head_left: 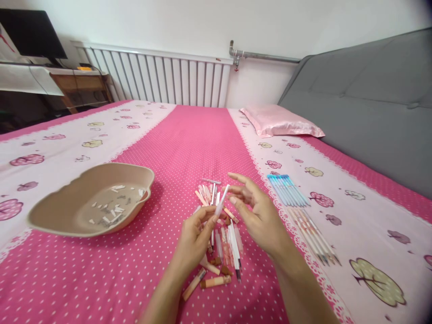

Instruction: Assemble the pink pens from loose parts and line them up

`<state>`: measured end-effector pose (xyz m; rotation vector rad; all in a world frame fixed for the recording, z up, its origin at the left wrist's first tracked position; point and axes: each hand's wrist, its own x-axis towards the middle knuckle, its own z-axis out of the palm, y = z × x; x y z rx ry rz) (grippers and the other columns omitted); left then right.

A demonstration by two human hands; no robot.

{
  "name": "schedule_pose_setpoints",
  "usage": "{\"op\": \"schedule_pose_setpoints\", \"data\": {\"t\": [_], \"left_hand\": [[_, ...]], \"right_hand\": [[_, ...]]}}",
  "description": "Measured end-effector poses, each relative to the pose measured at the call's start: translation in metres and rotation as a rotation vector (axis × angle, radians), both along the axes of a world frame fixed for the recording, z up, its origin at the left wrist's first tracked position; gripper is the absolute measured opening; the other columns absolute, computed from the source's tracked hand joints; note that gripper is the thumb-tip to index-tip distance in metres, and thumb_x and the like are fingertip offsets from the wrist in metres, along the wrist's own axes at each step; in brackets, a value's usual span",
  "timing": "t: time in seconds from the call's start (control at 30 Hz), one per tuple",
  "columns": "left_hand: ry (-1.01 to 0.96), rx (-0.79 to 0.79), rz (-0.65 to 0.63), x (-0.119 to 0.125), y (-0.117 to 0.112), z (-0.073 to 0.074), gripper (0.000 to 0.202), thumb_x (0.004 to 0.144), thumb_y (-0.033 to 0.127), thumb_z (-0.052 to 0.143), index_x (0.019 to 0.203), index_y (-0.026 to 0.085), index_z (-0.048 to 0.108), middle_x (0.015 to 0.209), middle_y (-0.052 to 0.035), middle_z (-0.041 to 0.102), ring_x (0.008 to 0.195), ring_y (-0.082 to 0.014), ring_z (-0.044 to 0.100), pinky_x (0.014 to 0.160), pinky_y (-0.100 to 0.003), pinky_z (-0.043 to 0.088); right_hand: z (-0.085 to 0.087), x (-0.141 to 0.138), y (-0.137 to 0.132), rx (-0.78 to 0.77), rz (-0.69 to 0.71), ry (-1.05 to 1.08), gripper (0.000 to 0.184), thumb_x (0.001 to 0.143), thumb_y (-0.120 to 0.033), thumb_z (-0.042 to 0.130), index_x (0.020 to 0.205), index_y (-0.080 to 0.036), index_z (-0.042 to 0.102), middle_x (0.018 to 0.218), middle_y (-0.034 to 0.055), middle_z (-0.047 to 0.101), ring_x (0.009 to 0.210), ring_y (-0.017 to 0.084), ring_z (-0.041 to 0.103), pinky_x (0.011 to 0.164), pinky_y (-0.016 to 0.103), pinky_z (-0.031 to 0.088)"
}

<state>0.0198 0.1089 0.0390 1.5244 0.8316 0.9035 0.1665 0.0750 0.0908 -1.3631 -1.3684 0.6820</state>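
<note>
While 2 pen rows [289, 193] at right look done, the left hand [198, 228] pinches a tube [221, 201], the right hand [259, 217] spreads wide, and loose parts [216, 282] remain.

- We looked out from one camera worn on the head, facing forward and down across the bed [202, 135].
- We had the left hand [196, 231] and the right hand [259, 216] near the lens, in the lower middle, with the forearms [299, 281] cut by the bottom edge.
- We faced the radiator [162, 75] and the white wall [162, 22], well beyond the bed.
- We took in the desk [79, 85] at the left edge and the headboard [367, 99] at the right.
</note>
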Motion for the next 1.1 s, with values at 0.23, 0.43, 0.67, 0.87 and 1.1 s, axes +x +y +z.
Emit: {"op": "schedule_pose_setpoints", "data": {"t": [0.23, 0.43, 0.67, 0.87, 1.1], "left_hand": [[-0.044, -0.025, -0.002, 0.000, 0.000, -0.003, 0.027, 0.087, 0.035, 0.051, 0.106, 0.016, 0.057, 0.100, -0.0081, 0.068, 0.095, -0.0196, 0.063, 0.081, -0.030, 0.049], [-0.065, -0.132, -0.019, 0.000, -0.005, 0.003, 0.028, 0.084, 0.037, 0.055, 0.104, 0.017, 0.055, 0.105, -0.0093, 0.064, 0.091, -0.0204, 0.063, 0.067, -0.026, 0.053], [-0.043, -0.207, -0.113, 0.000, -0.009, 0.005, 0.039, 0.085, 0.038, 0.052, 0.121, 0.025, 0.046, 0.116, -0.0083, 0.056, 0.083, -0.0189, 0.061, 0.043, -0.020, 0.048], [-0.132, -0.032, -0.019, -0.001, 0.000, 0.002, 0.021, 0.085, 0.025, 0.051, 0.104, 0.018, 0.057, 0.099, -0.0058, 0.062, 0.093, -0.0173, 0.058, 0.083, -0.029, 0.046], [-0.151, -0.065, 0.228, -0.008, 0.010, 0.001, 0.024, 0.077, 0.019, 0.053, 0.100, 0.016, 0.058, 0.084, -0.0018, 0.062, 0.076, -0.0135, 0.056, 0.068, -0.024, 0.044]], "right_hand": [[-0.003, 0.001, 0.002, 0.090, 0.065, -0.070, 0.037, 0.090, -0.015, 0.043, 0.120, -0.031, 0.055, 0.113, 0.0006, 0.064, 0.105, 0.015, 0.058, 0.093, 0.035, 0.047], [-0.006, 0.002, 0.004, 0.076, 0.094, -0.040, 0.038, 0.088, -0.013, 0.045, 0.121, -0.030, 0.056, 0.114, 0.0010, 0.063, 0.106, 0.015, 0.058, 0.094, 0.035, 0.046], [-0.004, -0.001, 0.004, 0.016, 0.156, -0.033, 0.038, 0.088, -0.013, 0.044, 0.120, -0.028, 0.057, 0.118, 0.0016, 0.062, 0.107, 0.015, 0.057, 0.095, 0.036, 0.045], [-0.004, 0.009, 0.004, 0.006, 0.057, -0.002, 0.049, 0.086, -0.012, 0.045, 0.131, -0.033, 0.046, 0.119, 0.0022, 0.060, 0.106, 0.015, 0.058, 0.092, 0.036, 0.047], [-0.026, 0.038, 0.014, -0.340, -0.091, -0.424, 0.027, 0.083, -0.017, 0.051, 0.108, -0.017, 0.062, 0.101, 0.0091, 0.067, 0.093, 0.020, 0.062, 0.083, 0.035, 0.046]]}}
